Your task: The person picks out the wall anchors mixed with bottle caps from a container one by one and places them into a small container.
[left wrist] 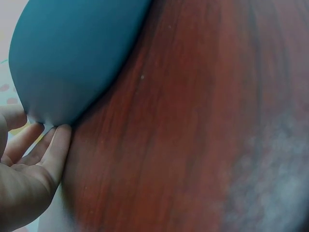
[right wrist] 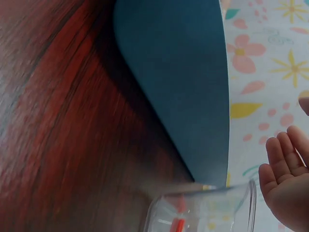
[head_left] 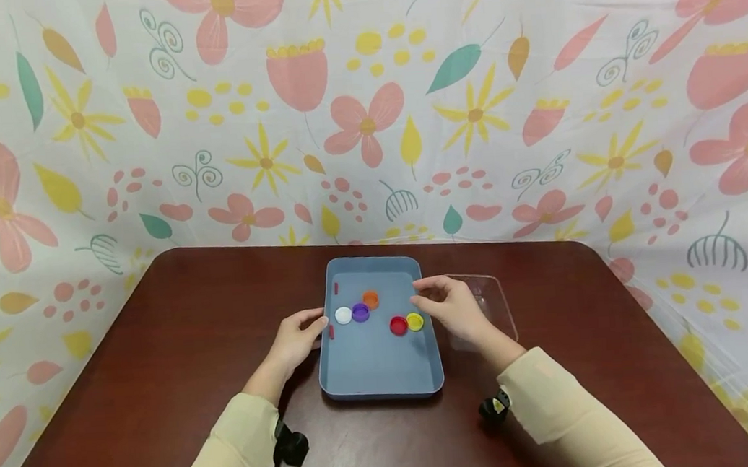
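A blue-grey tray [head_left: 383, 367] lies on the table with several bottle caps in it. The white cap [head_left: 343, 315], purple cap [head_left: 360, 312] and orange cap [head_left: 371, 299] sit close together at upper left. To their right, a red cap [head_left: 398, 325] lies beside a yellow cap [head_left: 415, 322]. My left hand [head_left: 295, 340] holds the tray's left side, thumb at the rim; in the left wrist view its fingertips meet the outer wall. Over the right rim hovers my right hand [head_left: 451, 308], thumb and fingers apart, holding nothing.
A clear plastic box [head_left: 505, 304] stands right of the tray, partly behind the right hand; something red [right wrist: 178, 224] shows through it. Two small red strips [head_left: 332, 332] are along the tray's left side. A floral cloth [head_left: 366, 118] hangs behind the brown table [head_left: 210, 310].
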Available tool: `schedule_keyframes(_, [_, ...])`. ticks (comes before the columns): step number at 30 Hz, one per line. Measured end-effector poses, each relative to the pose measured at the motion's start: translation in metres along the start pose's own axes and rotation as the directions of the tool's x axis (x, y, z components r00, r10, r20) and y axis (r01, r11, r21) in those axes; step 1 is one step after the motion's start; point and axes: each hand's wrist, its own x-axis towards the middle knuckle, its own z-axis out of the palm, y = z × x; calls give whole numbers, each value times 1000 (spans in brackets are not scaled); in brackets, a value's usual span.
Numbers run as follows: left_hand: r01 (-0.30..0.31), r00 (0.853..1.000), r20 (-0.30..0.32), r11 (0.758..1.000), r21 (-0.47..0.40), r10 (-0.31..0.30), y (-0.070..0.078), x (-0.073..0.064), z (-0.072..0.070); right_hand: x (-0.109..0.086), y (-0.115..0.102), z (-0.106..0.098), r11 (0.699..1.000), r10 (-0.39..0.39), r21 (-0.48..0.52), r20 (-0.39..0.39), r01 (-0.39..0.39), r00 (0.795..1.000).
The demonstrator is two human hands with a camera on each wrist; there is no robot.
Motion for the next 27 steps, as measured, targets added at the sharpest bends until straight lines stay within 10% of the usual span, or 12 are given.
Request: schedule_keyframes(27, [0,1000,7,1000,14,0,1,0,-2,14,-32,61,980,-127,-114,261,161,957])
